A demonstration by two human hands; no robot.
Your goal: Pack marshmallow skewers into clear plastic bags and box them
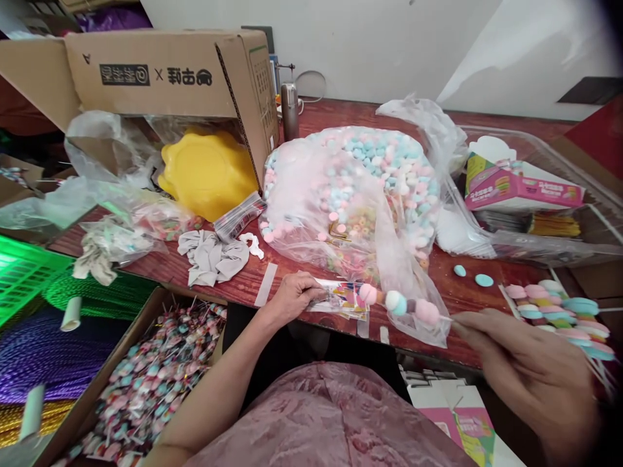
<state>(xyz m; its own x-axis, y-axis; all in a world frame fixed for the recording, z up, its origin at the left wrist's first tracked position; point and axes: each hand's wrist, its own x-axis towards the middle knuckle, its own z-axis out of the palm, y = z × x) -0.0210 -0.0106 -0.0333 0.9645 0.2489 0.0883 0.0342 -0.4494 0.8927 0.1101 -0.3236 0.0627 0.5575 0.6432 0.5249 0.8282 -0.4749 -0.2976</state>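
My right hand (530, 370) pinches the thin white stick of a marshmallow skewer (427, 312). Pink, white-and-blue and pink marshmallows are threaded on it, with small darker pieces between. The skewer's far end meets the opening side of a stack of printed plastic bags (338, 299); I cannot tell whether its tip is inside one. My left hand (296, 293) rests at the left end of that stack, fingers curled and closed on the bags. Just behind lies a big clear bag of loose pink, blue and white marshmallows (403, 155), its plastic flap draping near the skewer.
Finished skewers (559, 314) lie at the right, near two loose blue pieces (483, 280). A clear bin (549, 250) holds pink boxes. Left are a grey cloth (214, 256), a yellow scalloped tray (209, 172) and a cardboard box (165, 74). A carton of wrapped skewers (150, 370) stands below.
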